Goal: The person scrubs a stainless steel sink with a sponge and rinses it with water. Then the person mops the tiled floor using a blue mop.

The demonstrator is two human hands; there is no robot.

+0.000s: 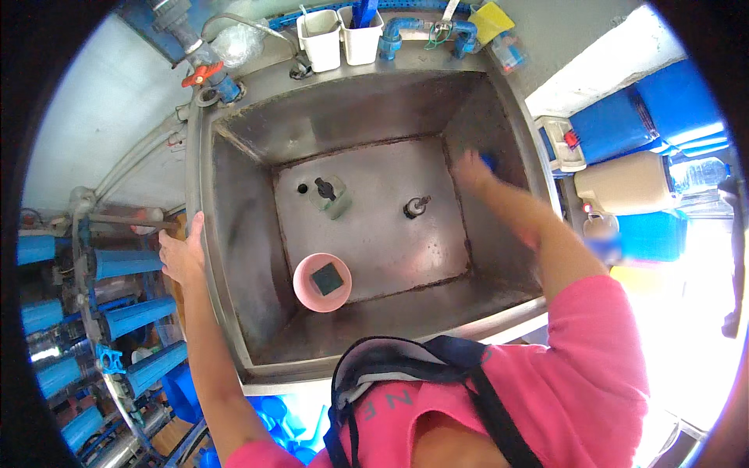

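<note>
Blurred by motion, my right hand (473, 170) is at the right inner wall of a deep steel sink (374, 273), fingers closed. A small bit of blue (488, 161) shows beside those fingers, its kind hidden. My left hand (183, 257) rests on the sink's left rim, thumb and fingers spread apart. On the sink floor, a pink bowl (300, 290) holds a dark green scouring pad (326, 279). Farther back is a clear greenish bottle (337, 204) with a black top. A small dark metallic fitting (417, 207) is right of the middle.
Two white containers (320, 43) stand on the back ledge, beside blue piping (425, 27). A red-handled valve (201, 74) is at the back left corner. Blue tubes (133, 320) fill a rack on the left. Beige and blue jugs (624, 187) line the right side.
</note>
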